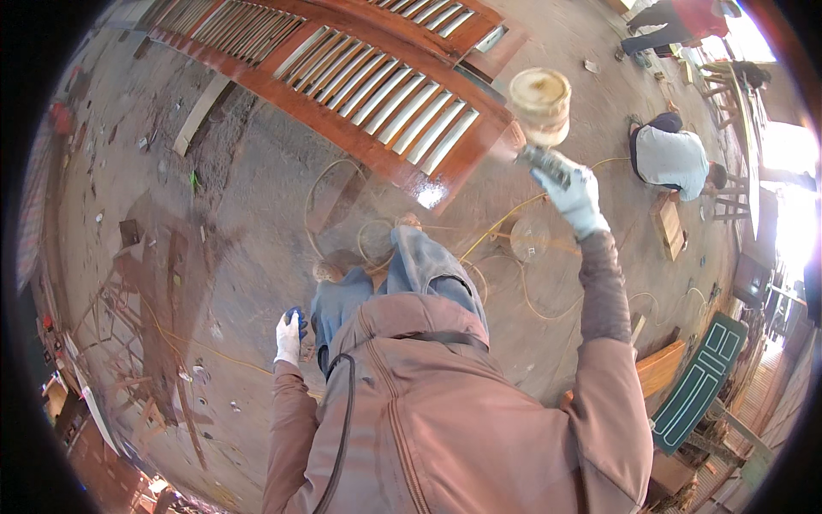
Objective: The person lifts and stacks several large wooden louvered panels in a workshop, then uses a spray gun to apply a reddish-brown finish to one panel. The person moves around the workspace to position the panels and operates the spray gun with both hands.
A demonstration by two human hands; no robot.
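Note:
My right hand (568,190), in a pale glove, grips a spray gun (546,164) with a stained, light-coloured cup (540,104) on top. A faint mist shows at the nozzle, which faces the near right corner of a glossy reddish-brown louvred wooden panel (377,128). Pale slats fill the panel's openings, and light glares off its near corner. Down by my left thigh hangs my left hand (289,337), in a white glove with blue on the fingers. Those fingers are loosely bent and apart, with no object visible in them.
A yellow hose (505,218) winds across the floor by my feet. A round lid-like disc (529,239) lies right of them. One person (672,156) crouches at right; another (685,24) stands farther back. Wood scraps (145,403) litter the left; a green panelled door (700,381) leans at right.

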